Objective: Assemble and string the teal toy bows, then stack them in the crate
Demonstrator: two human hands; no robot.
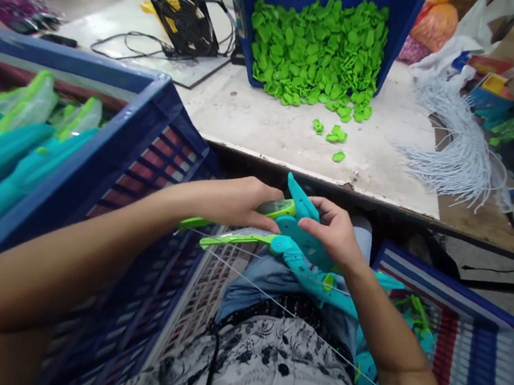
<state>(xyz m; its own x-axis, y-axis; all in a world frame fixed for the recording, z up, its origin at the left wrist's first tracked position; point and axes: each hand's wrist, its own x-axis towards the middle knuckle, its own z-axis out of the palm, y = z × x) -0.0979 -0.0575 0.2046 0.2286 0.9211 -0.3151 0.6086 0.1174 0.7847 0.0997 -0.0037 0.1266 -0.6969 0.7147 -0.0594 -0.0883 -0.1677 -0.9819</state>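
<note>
Above my lap I hold a turquoise and lime-green plastic toy [310,250] that looks like a toy bow. My left hand [255,205] is closed around its green arm, part of which sits in clear film. My right hand [330,227] grips the turquoise body beside a pointed turquoise fin [301,197], thumb in front and fingers partly hidden behind. A second green arm [241,237] points left below my left hand. Thin white string [250,280] runs slantwise from the green arms across my lap towards the lower right.
A blue bin [239,20] of small green plastic pieces [318,49] lies on the table [385,152], some pieces spilled in front. White strings [456,149] lie at right, a black fan [185,22] at left. Blue crates [156,97] with similar toys [0,165] flank me.
</note>
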